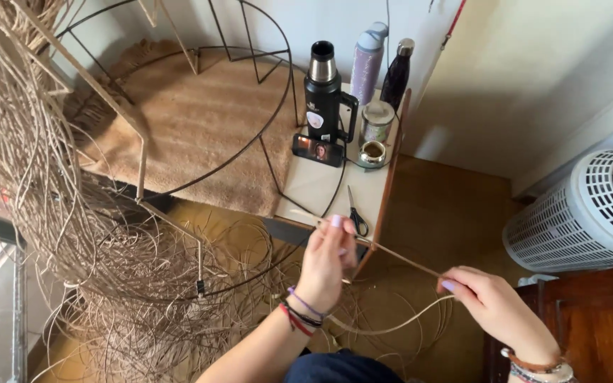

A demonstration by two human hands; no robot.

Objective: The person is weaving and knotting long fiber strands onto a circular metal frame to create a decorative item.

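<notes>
My left hand (326, 262) pinches one end of a thin tan reed strand (399, 257) in front of the small white table. My right hand (487, 298) grips the same strand further along, low and to the right, so the piece runs taut between both hands. Beyond my right hand the strand curves down in a loop toward the floor. A big tangle of loose reed fibre (72, 234) hangs on a black wire frame (250, 142) at the left.
On the white table (317, 186) stand a black thermos (323, 89), two bottles (367, 60), a metal cup (376, 122), a phone (318, 150) and black scissors (355, 213). A tan mat (200, 120) lies under the frame. A white slatted basket (580, 213) stands at the right.
</notes>
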